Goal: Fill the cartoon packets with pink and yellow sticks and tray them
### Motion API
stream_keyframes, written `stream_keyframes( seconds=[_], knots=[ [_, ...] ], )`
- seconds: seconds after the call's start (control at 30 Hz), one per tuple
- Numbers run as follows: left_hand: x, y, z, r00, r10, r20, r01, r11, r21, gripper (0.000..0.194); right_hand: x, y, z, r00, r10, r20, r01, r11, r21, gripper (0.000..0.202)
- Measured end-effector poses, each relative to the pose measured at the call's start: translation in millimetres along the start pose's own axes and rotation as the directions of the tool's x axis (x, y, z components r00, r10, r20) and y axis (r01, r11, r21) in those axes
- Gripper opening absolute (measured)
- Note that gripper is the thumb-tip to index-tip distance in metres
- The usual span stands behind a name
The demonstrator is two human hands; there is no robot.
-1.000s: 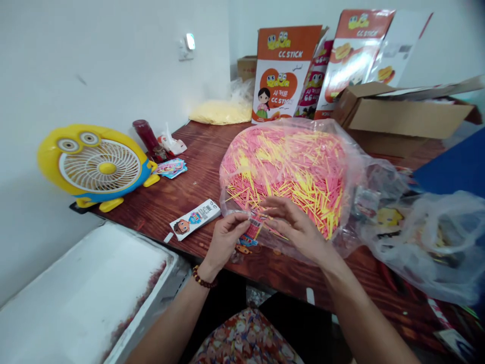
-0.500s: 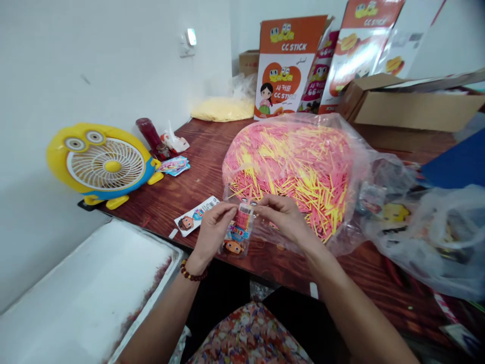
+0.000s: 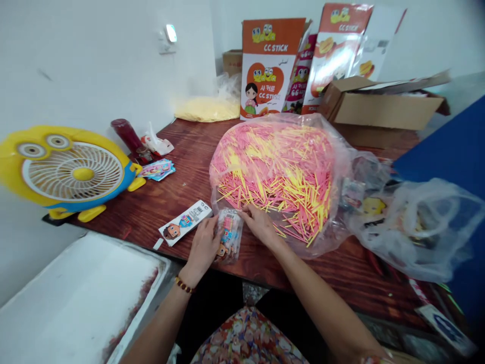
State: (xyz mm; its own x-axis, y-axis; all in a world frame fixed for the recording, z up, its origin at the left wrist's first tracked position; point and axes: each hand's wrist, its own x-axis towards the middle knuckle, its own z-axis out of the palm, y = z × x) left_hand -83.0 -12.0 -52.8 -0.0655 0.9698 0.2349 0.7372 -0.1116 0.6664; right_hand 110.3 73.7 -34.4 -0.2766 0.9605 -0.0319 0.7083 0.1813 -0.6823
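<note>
A small clear plastic packet with printed cartoon cards lies low over the table's front edge, between my hands. My left hand is closed on its left side, fingers along that edge. My right hand pinches near the top right corner of the packet. Just beyond is a large open clear bag heaped with thin pink and yellow sticks. Left of the packet lies a stack of white printed cards with a cartoon head.
A yellow toy-shaped fan stands at the left, near a dark red bottle and tissues. Printed cartons and an open brown box line the back. Plastic bags lie at the right.
My hands have lowered the packet, and my left hand has moved further along its side. The view has turned a little to the right.
</note>
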Motion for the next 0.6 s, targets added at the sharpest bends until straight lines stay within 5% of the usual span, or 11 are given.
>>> stream_keyframes(
  seconds=[0.27,0.6],
  knots=[
    [-1.0,-7.9,-11.2,0.994,0.019,-0.111,-0.011,0.997,0.074,0.037,17.6,45.9,-52.9,0.977,0.072,-0.200,-0.111,0.975,-0.191,0.027],
    [27.4,-34.2,-51.9,0.989,-0.106,-0.102,0.144,0.836,0.529,0.041,91.1,15.2,-45.1,0.942,0.305,-0.139,-0.335,0.847,-0.413,0.045]
  ],
)
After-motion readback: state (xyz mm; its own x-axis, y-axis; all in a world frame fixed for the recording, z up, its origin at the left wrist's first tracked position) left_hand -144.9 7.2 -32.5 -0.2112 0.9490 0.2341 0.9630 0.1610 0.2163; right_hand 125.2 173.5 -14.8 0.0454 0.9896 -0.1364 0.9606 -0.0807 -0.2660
